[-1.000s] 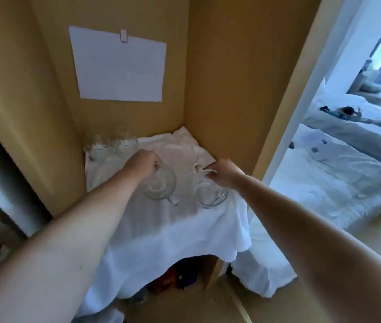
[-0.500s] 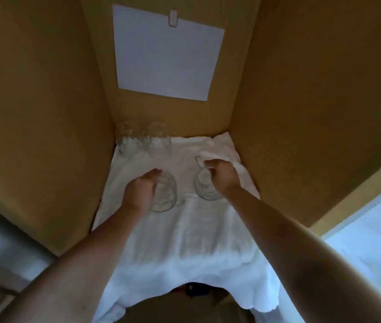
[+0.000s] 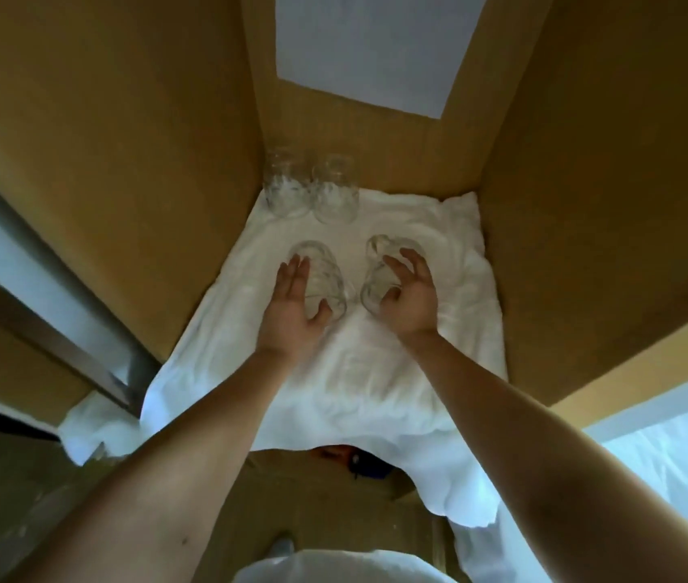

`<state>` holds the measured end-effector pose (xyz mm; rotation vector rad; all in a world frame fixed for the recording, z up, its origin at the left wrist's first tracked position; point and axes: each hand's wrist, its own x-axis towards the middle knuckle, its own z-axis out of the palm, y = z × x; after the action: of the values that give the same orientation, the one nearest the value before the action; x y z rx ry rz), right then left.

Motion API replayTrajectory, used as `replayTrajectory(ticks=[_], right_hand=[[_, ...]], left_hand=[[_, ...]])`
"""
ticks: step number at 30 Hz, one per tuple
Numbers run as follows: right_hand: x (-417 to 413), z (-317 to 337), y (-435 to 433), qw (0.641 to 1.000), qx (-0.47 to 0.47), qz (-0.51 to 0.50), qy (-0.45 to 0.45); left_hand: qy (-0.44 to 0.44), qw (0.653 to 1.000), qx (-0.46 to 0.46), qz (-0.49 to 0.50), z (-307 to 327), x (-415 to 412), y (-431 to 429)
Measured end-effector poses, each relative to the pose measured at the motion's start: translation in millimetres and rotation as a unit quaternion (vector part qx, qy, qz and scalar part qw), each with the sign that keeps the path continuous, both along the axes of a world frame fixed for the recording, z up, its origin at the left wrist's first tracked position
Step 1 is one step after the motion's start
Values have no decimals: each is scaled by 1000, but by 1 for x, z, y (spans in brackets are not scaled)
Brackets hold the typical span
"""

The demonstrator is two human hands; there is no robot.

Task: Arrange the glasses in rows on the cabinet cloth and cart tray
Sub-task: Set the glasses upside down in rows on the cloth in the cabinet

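Four clear glasses stand on the white cabinet cloth [image 3: 380, 372]. A back pair sits in the far left corner: one glass [image 3: 285, 189] beside the left wall and its neighbour [image 3: 334, 193]. In front of them stand a left glass [image 3: 323, 273] and a right glass [image 3: 378, 273], side by side. My left hand [image 3: 296, 307] lies along the left glass with fingers straight and thumb touching its near side. My right hand [image 3: 411, 296] has spread, loosely arched fingers at the right glass, the thumb touching it.
Brown cabinet walls [image 3: 144, 162] close in left, back and right. A white paper sheet [image 3: 371, 48] hangs on the back wall. The cloth drapes over the front shelf edge [image 3: 376, 439]. White bedding [image 3: 670, 456] lies at lower right.
Both hands carried the front two glasses deeper onto the cloth and set them behind the front edge. Their fingers have since loosened from the glasses. The camera moved closer.
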<state>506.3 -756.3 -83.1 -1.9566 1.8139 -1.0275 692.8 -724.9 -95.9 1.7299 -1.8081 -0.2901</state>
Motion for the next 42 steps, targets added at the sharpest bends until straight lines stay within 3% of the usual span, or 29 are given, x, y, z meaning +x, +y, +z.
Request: replayTrajectory(ticks=[3,12,16,19,23,25,27,29,32,35,39,42], right_hand=[[-6,-8,11,998,-4,-30,-55],[-30,-19,39,999,9,-35,-34],[-36,-3,24,997,34,-30,-60],[-35,19,3,991,34,-93,-89],[-30,28,-27,973,111,-131,-157],[-27,31,-40,962,163,-126,-178],[-26,33,-46,934,229,-138,-237],[-27,33,-47,889,296,-126,-325],[-32,37,-60,861,376,-89,-330],[-36,41,-72,845,423,-64,-320],[-41,55,-76,851,445,-39,-277],[-39,68,-81,877,393,-76,-266]], left_hand=[[41,999,3,15,1,-11,11],[124,990,-38,56,-1,-37,22],[223,967,14,120,12,-29,4],[229,966,45,111,25,-15,-6],[311,942,55,117,34,0,-21],[374,907,111,161,42,7,-41],[397,855,260,208,48,15,-60],[369,811,406,205,58,18,-71],[327,807,465,158,58,24,-93],[369,780,501,67,60,31,-106],[314,823,471,35,64,44,-125],[278,860,427,9,72,44,-137]])
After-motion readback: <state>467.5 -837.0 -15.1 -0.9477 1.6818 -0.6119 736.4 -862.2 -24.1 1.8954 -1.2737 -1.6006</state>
